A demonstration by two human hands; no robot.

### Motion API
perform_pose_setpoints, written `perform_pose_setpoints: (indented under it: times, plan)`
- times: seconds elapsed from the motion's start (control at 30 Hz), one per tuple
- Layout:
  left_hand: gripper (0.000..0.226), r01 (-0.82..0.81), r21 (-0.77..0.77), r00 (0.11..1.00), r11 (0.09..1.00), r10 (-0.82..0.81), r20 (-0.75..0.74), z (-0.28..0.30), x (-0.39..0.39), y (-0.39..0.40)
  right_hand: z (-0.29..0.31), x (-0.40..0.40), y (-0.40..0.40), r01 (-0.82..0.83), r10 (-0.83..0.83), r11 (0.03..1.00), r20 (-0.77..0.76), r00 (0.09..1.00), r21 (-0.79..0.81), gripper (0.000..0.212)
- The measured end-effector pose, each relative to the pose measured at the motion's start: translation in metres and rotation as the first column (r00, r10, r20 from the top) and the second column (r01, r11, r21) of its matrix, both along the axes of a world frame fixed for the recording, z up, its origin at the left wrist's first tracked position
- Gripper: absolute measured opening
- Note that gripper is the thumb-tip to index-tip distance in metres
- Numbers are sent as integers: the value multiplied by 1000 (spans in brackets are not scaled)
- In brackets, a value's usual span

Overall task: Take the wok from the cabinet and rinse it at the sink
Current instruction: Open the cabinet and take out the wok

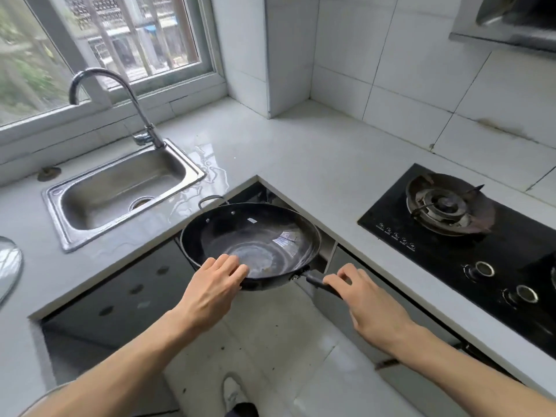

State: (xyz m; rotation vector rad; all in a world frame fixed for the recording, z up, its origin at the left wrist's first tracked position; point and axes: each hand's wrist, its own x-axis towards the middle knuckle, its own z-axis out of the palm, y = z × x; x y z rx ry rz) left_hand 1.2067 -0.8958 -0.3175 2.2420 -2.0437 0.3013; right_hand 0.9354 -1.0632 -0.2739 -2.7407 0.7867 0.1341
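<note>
At nine o'clock in my view I see a glass lid [9,266] lying at the bench's [270,152] far edge. Up toward ten o'clock sits the steel sink [120,191] with its curved tap [120,97], and water lies pooled on the bench just right of the basin.

My left hand [210,291] has its grip on the near rim of the wok [251,245], fingers hooked over the edge into the bowl. The wok sits at centre, held level in the air in front of the bench's inner corner and the dark cabinet opening [255,191] below it. It is black and round, its inner base worn to a pale grey sheen, with two rivets and a small wire loop handle [210,200] on the far side and a small sticker on the inner wall.

My right hand [370,302] has its grip closed around the long black handle [322,282] at four o'clock.

At three o'clock a black gas hob [451,236] is set into the bench.
</note>
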Motion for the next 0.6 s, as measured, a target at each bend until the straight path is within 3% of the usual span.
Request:
perform_pose_setpoints:
  times: [0.23, 0.6]
  plan:
    - [31, -42, -73, 999, 996, 43, 10, 29, 39, -25, 25, 36, -26, -29, 36, 996, 87, 996, -83, 73]
    - [40, 76, -176, 996, 981, -83, -32, 38, 125, -112, 43, 109, -69, 113, -95, 971, 95, 991, -208, 75]
